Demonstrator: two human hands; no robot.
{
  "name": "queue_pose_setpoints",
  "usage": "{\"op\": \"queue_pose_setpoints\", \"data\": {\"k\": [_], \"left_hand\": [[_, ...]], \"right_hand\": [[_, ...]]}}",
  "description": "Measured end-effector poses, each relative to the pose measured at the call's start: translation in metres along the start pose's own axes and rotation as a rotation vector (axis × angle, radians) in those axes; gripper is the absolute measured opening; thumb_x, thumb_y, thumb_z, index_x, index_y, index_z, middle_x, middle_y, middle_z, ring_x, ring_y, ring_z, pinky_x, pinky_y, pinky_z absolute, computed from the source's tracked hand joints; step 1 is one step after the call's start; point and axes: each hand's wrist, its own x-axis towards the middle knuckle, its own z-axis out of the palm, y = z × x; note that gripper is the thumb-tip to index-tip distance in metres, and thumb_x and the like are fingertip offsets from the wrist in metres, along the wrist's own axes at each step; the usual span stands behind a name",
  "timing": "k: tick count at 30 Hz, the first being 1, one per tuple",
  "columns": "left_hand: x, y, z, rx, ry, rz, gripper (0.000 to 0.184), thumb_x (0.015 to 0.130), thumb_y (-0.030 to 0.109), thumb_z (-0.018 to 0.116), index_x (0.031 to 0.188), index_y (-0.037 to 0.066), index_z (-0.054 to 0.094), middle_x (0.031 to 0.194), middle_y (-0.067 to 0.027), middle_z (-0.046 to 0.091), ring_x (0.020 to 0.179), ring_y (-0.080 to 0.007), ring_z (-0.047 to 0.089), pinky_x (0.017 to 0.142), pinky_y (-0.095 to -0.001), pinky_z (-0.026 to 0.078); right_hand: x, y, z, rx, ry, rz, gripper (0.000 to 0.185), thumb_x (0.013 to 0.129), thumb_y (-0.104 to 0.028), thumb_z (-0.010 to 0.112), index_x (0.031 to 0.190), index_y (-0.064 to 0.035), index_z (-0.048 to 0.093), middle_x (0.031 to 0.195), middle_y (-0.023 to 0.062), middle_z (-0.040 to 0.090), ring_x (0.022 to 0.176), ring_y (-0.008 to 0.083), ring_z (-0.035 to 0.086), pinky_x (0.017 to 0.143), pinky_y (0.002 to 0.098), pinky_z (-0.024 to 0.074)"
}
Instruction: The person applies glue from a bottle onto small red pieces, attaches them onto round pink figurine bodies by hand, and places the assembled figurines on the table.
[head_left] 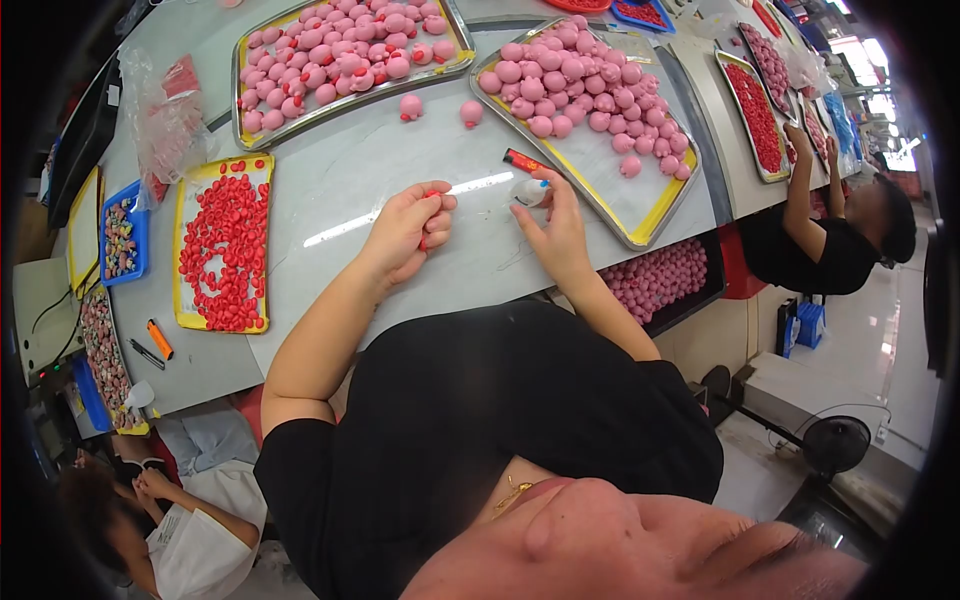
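My left hand [408, 232] is closed above the table, with small red pieces [424, 244] showing at its fingers. My right hand [553, 226] has its fingers round a small white bottle [530, 192] with a blue tip. Just above that hand a red tube-like object [524, 161] lies on the table. Two pink balls [411, 107] with small parts on them stand beyond my hands. A tray of pink balls with red parts [345, 55] is at the upper left, and a tray of pink balls [600, 95] at the upper right.
A yellow-lined tray of red pieces [222, 240] lies left on the table [330, 180]. Near it are a blue tray [124, 235], plastic bags [165, 120], an orange lighter [160, 339] and a pen. A co-worker [830, 230] is at the right, another person [200, 530] at the lower left.
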Motion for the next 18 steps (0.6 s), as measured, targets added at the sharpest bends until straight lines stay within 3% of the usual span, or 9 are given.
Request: {"op": "queue_pose_setpoints", "data": {"k": [4, 7, 10, 12, 14, 18], "left_hand": [[-0.001, -0.005, -0.002, 0.066, -0.162, 0.007, 0.021, 0.095, 0.01, 0.041, 0.11, -0.001, 0.05, 0.086, -0.0038, 0.051, 0.058, -0.0046, 0.034, 0.046, -0.0181, 0.027], [-0.005, -0.005, 0.005, 0.107, -0.143, -0.019, 0.023, 0.096, 0.012, 0.043, 0.111, -0.001, 0.053, 0.082, -0.0025, 0.05, 0.057, -0.0042, 0.033, 0.046, -0.0177, 0.027], [-0.005, -0.003, 0.005, 0.095, -0.157, -0.078, 0.025, 0.097, 0.014, 0.043, 0.114, -0.002, 0.053, 0.08, -0.0016, 0.05, 0.057, -0.004, 0.032, 0.046, -0.0176, 0.027], [-0.003, -0.003, 0.004, 0.072, -0.139, -0.087, 0.026, 0.097, 0.014, 0.043, 0.115, -0.002, 0.053, 0.08, -0.0013, 0.05, 0.057, -0.004, 0.032, 0.046, -0.0176, 0.027], [-0.001, -0.005, 0.002, 0.048, -0.119, -0.094, 0.026, 0.097, 0.014, 0.044, 0.116, -0.002, 0.053, 0.08, -0.001, 0.049, 0.056, -0.004, 0.032, 0.046, -0.0177, 0.027], [-0.001, -0.013, 0.001, 0.233, -0.101, 0.083, 0.024, 0.095, 0.012, 0.049, 0.115, -0.001, 0.053, 0.082, -0.0013, 0.051, 0.057, -0.0033, 0.035, 0.047, -0.0175, 0.028]], "right_hand": [[0.001, 0.007, 0.003, -0.015, -0.103, 0.032, 0.043, 0.077, -0.01, 0.069, 0.113, -0.0002, 0.049, 0.095, 0.0134, 0.057, 0.079, 0.0258, 0.054, 0.073, 0.0349, 0.0452], [-0.004, 0.011, 0.008, 0.155, -0.135, 0.015, 0.037, 0.08, -0.008, 0.066, 0.113, -0.0004, 0.05, 0.095, 0.0137, 0.057, 0.083, 0.0232, 0.056, 0.076, 0.0333, 0.0454], [-0.013, 0.005, 0.009, 0.407, -0.148, 0.055, 0.032, 0.083, -0.004, 0.061, 0.112, 0.0001, 0.05, 0.096, 0.0123, 0.057, 0.09, 0.0197, 0.058, 0.079, 0.0311, 0.0454], [-0.015, -0.002, 0.008, 0.751, -0.222, 0.235, 0.031, 0.085, 0.0, 0.057, 0.114, 0.0002, 0.048, 0.099, 0.0095, 0.056, 0.099, 0.016, 0.056, 0.084, 0.0293, 0.0443], [-0.014, -0.003, 0.007, 0.735, -0.242, 0.19, 0.032, 0.085, 0.001, 0.058, 0.115, 0.0004, 0.046, 0.102, 0.0089, 0.056, 0.102, 0.0156, 0.055, 0.085, 0.029, 0.0439], [-0.015, -0.004, 0.008, 0.687, -0.205, 0.138, 0.035, 0.086, -0.001, 0.06, 0.116, 0.0006, 0.043, 0.109, 0.0095, 0.053, 0.105, 0.0151, 0.053, 0.088, 0.0286, 0.0429]]}}
